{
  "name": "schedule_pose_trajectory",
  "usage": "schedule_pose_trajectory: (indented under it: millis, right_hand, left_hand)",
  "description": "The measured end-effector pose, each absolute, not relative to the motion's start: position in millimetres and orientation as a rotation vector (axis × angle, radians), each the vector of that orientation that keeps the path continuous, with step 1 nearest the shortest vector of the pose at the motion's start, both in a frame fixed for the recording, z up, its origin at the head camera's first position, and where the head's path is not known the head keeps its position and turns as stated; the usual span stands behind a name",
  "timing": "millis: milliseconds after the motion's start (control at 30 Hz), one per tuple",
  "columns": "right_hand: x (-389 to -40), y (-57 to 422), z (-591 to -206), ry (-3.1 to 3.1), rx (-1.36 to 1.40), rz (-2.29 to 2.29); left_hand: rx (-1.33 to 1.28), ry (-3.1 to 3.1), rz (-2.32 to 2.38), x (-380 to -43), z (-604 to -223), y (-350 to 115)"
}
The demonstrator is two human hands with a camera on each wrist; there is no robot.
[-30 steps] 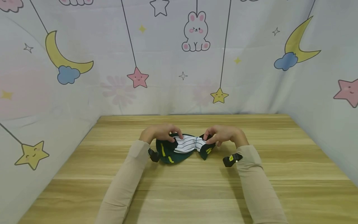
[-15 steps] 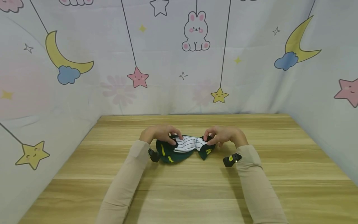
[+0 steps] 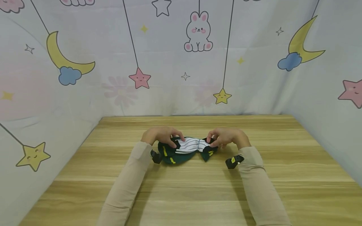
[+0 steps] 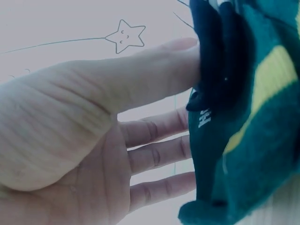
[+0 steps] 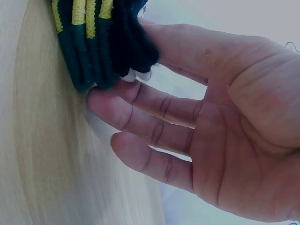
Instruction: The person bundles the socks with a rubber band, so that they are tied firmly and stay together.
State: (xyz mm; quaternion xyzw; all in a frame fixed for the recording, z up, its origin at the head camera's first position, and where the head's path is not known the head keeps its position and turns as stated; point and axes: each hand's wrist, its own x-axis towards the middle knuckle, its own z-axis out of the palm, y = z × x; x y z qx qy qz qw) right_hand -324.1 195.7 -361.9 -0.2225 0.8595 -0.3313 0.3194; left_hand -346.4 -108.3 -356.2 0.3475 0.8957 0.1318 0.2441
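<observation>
A soft bundle of folded dark green fabric (image 3: 183, 158) lies on the table, with yellow marks, black parts and a white, dark-striped piece (image 3: 188, 146) on top. The bundle narrows at a thin band (image 3: 199, 144) right of its middle and flares at both ends. My left hand (image 3: 164, 135) pinches the left end from above; in the left wrist view the thumb (image 4: 154, 70) presses black folds and white letters show. At the right end, my right hand (image 3: 226, 135) pinches the layered edge. Several green layers with yellow stripes (image 5: 89, 42) show in the right wrist view.
A wood-grain table (image 3: 186, 194) spreads under both arms. White curtain walls (image 3: 169, 56) printed with moons, stars and a rabbit enclose its back and sides. Each wrist carries a black camera, the left camera (image 3: 156, 156) close beside the bundle.
Almost nothing moves. The right end of the bundle sinks slightly with my right fingers; my left hand keeps its place.
</observation>
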Motion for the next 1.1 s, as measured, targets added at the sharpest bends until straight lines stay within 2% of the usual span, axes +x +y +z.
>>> schedule_pose_trajectory:
  millis: [200, 533, 700, 1100]
  right_hand:
    - [-325, 197, -361, 2.287, -0.679, -0.872]
    - [-327, 198, -361, 2.299, -1.049, -0.867]
    - [-328, 196, -362, 2.287, -1.006, -0.854]
    - [-328, 189, -360, 2.312, -0.861, -0.773]
  left_hand:
    - [0.990, 2.418, 0.374, -347, -355, -110]
    - [1.165, 2.278, 0.442, -347, -354, -104]
    - [1.183, 2.305, 0.331, -344, -356, -100]
    - [0.928, 2.355, 0.285, -338, -358, -91]
